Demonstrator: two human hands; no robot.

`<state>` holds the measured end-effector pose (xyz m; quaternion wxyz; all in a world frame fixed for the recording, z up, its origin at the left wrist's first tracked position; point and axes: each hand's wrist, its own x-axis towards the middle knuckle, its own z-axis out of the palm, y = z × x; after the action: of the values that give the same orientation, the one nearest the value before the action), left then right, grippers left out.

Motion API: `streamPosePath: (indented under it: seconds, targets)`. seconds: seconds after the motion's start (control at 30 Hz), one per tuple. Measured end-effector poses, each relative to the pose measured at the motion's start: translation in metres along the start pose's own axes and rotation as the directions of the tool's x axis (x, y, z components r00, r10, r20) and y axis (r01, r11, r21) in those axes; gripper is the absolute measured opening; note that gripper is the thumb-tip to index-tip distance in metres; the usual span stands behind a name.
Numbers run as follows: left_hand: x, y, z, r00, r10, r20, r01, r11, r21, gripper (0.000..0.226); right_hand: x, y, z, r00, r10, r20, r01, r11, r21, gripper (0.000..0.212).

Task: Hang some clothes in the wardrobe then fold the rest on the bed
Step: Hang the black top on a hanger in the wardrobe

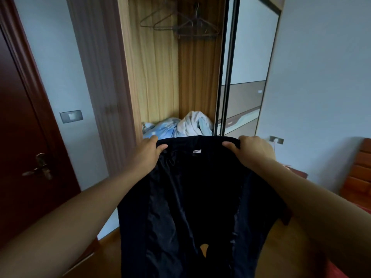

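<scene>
On my left stands a dark red-brown door (18,127), set in a frame of the same colour, with a metal lever handle (38,170) low on its right side. Right of the frame, the pale blue-grey wall (56,57) carries a grey switch plate (71,116). Far to the right, another pale wall (321,77) has a small socket (276,139) low down. Just below it shows a corner of a reddish-brown side table (297,173). Beneath me runs an orange-toned wooden floor (108,247).

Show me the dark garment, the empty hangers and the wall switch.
dark garment (190,197): head view, its inner lining.
empty hangers (195,30): head view, where the hangers overlap.
wall switch (71,116): head view, centre of its plate.
</scene>
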<state>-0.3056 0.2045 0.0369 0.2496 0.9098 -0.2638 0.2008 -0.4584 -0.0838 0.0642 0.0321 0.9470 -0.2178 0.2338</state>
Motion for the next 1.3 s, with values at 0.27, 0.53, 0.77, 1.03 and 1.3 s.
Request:
streamPosePath:
  seconds: [0.27,0.53,0.77,1.03,1.3]
  targets:
    - [0.099,0.020,0.035,0.994,-0.025,-0.104,0.035,0.995,0.095,0.051,0.119,0.023,0.034,1.000,-0.027,0.007,0.027,0.999,0.045,0.081]
    - [0.227,-0.001,0.102,0.984,-0.138,-0.116,0.149,0.985,0.086,0.061,0.251,0.026,0.099,0.995,-0.097,0.006,0.097,0.993,0.064,0.080]
    - [0.344,-0.035,0.170,0.972,-0.195,-0.127,0.202,0.979,0.040,0.074,0.374,0.030,0.166,0.993,-0.109,0.034,0.104,0.987,0.123,0.084]
    - [0.428,-0.076,0.208,0.923,-0.321,-0.210,0.317,0.947,-0.053,0.062,0.484,-0.003,0.224,0.983,-0.178,0.040,0.161,0.948,0.276,0.079]
    - [0.494,-0.122,0.213,0.838,-0.427,-0.339,0.462,0.887,0.025,0.061,0.608,-0.068,0.276,0.936,-0.353,-0.012,0.329,0.859,0.393,0.081]
